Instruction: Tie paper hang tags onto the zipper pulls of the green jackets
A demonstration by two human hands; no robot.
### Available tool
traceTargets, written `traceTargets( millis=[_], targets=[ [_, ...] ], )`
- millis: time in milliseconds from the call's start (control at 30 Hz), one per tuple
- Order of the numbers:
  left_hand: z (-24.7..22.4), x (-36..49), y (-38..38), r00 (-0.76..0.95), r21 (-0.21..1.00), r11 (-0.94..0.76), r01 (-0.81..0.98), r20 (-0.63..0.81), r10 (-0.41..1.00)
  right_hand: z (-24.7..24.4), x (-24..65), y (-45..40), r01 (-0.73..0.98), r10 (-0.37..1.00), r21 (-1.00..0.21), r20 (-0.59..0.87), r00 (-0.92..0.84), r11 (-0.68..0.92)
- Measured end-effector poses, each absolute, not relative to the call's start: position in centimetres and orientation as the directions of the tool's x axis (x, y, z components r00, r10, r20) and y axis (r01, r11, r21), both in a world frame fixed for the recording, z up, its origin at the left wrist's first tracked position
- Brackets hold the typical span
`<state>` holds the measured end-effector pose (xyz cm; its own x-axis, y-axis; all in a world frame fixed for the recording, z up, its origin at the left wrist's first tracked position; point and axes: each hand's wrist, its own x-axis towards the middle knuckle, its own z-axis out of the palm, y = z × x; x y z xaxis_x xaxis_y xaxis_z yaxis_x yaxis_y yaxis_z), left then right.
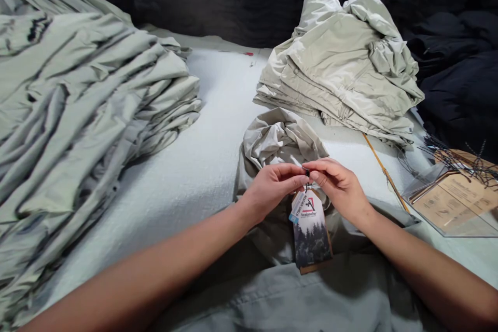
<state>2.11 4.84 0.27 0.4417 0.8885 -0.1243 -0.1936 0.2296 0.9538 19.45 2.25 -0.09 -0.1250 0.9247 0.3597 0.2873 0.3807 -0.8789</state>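
Note:
Both my hands meet in front of me over a light grey-green garment that lies bunched on the table. My left hand pinches a short black hang tag cord between thumb and fingertips. From the other side my right hand pinches the same cord, fingertips nearly touching the left ones. Below the cord hangs a printed hang tag with a forest picture, with a brown card edge showing behind it. Exactly how the cord's ends sit between my fingers is hidden.
A large pile of grey-green garments fills the left. A folded garment stack stands at the back right. Brown tags in a clear plastic tray, with black cords, lie at right beside a yellow strip. Dark garments rise behind.

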Motion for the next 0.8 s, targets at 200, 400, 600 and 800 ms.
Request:
traceTargets(
  millis=[200,400,600,800],
  targets=[
    [0.4,2.0,4.8,0.505,0.971,0.203,-0.13,-0.112,0.856,-0.1,19.7,2.6,0.193,0.926,-0.908,0.349,-0.144,0.372],
    [0.3,1.9,4.8,0.547,0.987,0.154,-0.048,-0.103,0.831,-0.1,20.0,2.8,0.2,0.939,-0.927,0.279,-0.201,0.318],
    [-0.1,2.0,4.9,0.55,0.999,0.015,0.044,-0.037,0.834,0.3,19.5,2.3,0.396,0.947,-0.861,0.282,-0.152,0.32],
    [-0.7,2.3,4.5,0.55,0.989,-0.139,0.059,0.084,0.831,-0.1,18.5,2.1,0.29,0.979,-0.936,0.201,-0.024,0.199]
  ],
)
